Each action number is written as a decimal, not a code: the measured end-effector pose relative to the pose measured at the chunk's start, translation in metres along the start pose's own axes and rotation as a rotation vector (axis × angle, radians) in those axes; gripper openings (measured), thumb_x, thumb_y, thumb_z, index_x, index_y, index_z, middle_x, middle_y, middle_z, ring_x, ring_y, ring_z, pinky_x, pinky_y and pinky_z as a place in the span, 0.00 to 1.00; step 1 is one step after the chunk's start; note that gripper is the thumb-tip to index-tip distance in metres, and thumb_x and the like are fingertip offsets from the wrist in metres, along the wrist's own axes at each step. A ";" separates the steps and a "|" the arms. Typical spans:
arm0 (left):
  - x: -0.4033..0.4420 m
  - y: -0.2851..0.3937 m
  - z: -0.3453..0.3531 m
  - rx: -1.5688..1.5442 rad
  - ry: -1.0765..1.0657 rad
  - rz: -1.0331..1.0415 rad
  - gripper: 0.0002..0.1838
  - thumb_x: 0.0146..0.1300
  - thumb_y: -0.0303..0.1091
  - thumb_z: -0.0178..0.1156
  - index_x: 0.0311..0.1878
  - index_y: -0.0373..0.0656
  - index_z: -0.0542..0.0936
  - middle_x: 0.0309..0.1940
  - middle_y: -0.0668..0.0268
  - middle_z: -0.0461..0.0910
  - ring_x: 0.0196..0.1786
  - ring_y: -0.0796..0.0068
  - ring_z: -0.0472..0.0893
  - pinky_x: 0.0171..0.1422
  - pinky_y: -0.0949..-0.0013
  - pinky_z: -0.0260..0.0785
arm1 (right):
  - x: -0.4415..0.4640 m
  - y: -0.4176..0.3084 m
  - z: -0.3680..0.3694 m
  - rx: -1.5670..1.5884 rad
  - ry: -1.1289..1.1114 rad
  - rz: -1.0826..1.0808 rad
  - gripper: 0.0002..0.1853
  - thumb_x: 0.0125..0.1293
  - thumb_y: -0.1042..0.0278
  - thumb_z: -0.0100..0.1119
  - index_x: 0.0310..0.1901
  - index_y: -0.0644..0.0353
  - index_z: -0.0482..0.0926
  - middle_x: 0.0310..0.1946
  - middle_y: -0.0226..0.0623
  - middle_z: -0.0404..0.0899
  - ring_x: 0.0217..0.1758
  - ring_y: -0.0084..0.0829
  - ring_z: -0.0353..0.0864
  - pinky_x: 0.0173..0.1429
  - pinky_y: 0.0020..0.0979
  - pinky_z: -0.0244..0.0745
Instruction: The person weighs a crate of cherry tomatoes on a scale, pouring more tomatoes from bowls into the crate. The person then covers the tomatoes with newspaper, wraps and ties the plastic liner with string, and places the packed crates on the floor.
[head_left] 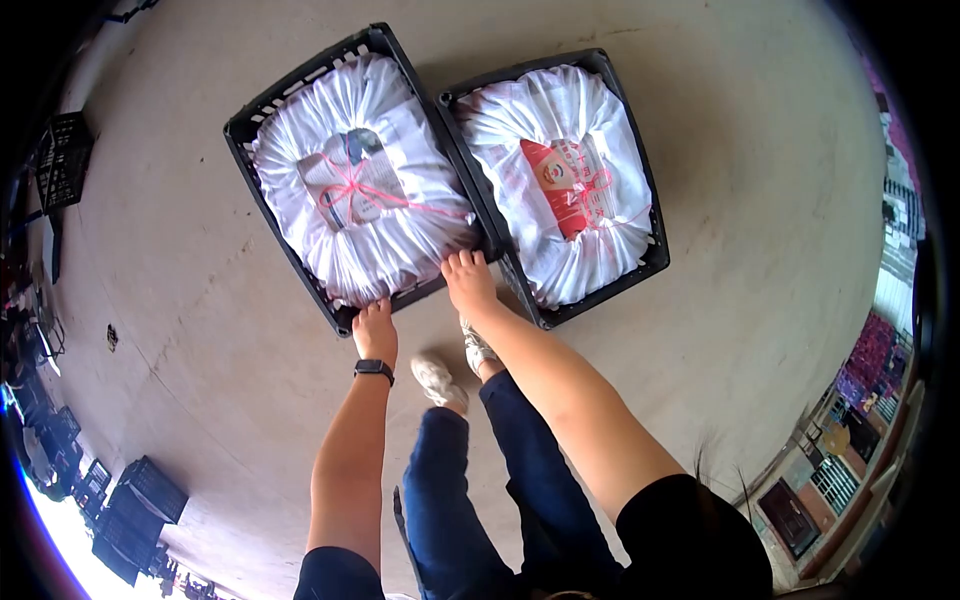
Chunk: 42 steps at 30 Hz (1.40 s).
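Observation:
Two black plastic crates stand side by side on the floor, touching along their near sides. In the left crate a white cloth liner is gathered around a printed sheet and tied with pink string. My left hand has its fingers curled over this crate's near rim, close to its left corner. Near the right corner of the same rim, my right hand grips with bent fingers. The right crate holds a similar white bundle with a red printed sheet showing.
My shoes are on the concrete floor just below the crates. More black crates are stacked at the lower left, and another black crate lies at the upper left. Doors and a wall edge the right side.

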<state>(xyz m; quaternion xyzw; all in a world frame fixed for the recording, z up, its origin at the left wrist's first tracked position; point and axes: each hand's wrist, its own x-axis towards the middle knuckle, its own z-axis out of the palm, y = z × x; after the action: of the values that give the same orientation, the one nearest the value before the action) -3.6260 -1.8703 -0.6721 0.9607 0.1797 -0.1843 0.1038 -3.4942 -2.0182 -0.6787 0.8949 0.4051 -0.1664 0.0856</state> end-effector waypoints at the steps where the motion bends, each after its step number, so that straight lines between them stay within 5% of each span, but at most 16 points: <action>1: -0.019 0.006 0.007 0.005 -0.034 0.002 0.11 0.55 0.27 0.47 0.42 0.46 0.73 0.35 0.63 0.77 0.37 0.65 0.77 0.41 0.62 0.69 | -0.022 -0.003 0.007 0.004 -0.009 -0.011 0.09 0.55 0.65 0.48 0.37 0.52 0.75 0.34 0.29 0.72 0.46 0.31 0.66 0.54 0.39 0.57; 11: -0.162 0.054 0.072 -0.056 -0.068 -0.038 0.12 0.57 0.31 0.48 0.45 0.46 0.73 0.39 0.64 0.76 0.46 0.66 0.75 0.50 0.64 0.66 | -0.170 -0.025 0.052 -0.037 -0.095 -0.046 0.09 0.55 0.65 0.49 0.39 0.51 0.73 0.37 0.28 0.71 0.47 0.30 0.66 0.52 0.37 0.58; 34: -0.218 0.066 0.111 -0.090 0.004 -0.075 0.13 0.56 0.28 0.47 0.44 0.45 0.73 0.36 0.62 0.76 0.45 0.63 0.75 0.52 0.63 0.64 | -0.228 -0.031 0.080 -0.051 -0.026 -0.178 0.08 0.56 0.66 0.47 0.37 0.51 0.73 0.33 0.27 0.71 0.43 0.29 0.67 0.47 0.35 0.60; 35: -0.221 0.065 0.107 -0.085 0.011 -0.072 0.13 0.56 0.28 0.47 0.44 0.45 0.73 0.36 0.62 0.76 0.45 0.64 0.75 0.52 0.63 0.64 | -0.232 -0.030 0.072 0.054 -0.196 -0.160 0.12 0.55 0.68 0.47 0.43 0.54 0.73 0.40 0.32 0.72 0.48 0.32 0.67 0.54 0.37 0.61; 38: -0.239 0.069 0.078 -0.183 -0.004 -0.078 0.18 0.54 0.25 0.47 0.50 0.44 0.71 0.47 0.58 0.72 0.53 0.59 0.70 0.60 0.60 0.59 | -0.291 -0.016 0.025 0.166 0.176 -0.327 0.19 0.54 0.72 0.47 0.50 0.58 0.70 0.51 0.38 0.69 0.55 0.36 0.65 0.62 0.41 0.56; 40: -0.267 0.073 0.056 -0.230 0.185 -0.030 0.22 0.53 0.23 0.47 0.53 0.43 0.70 0.54 0.55 0.68 0.59 0.57 0.65 0.64 0.58 0.55 | -0.356 -0.007 -0.006 0.384 0.009 -0.257 0.25 0.52 0.75 0.46 0.55 0.60 0.66 0.58 0.42 0.62 0.61 0.40 0.61 0.67 0.44 0.50; 42: -0.302 0.081 0.020 -0.326 0.116 -0.033 0.25 0.51 0.22 0.47 0.56 0.42 0.67 0.61 0.52 0.60 0.65 0.55 0.57 0.67 0.56 0.50 | -0.438 0.015 -0.031 0.625 -0.373 0.087 0.23 0.54 0.77 0.43 0.55 0.64 0.66 0.52 0.48 0.70 0.56 0.43 0.67 0.62 0.38 0.59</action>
<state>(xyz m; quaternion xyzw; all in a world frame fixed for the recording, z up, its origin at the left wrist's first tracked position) -3.8635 -2.0426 -0.5611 0.9371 0.2286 -0.0987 0.2448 -3.7453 -2.3240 -0.4887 0.8485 0.2738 -0.4386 -0.1127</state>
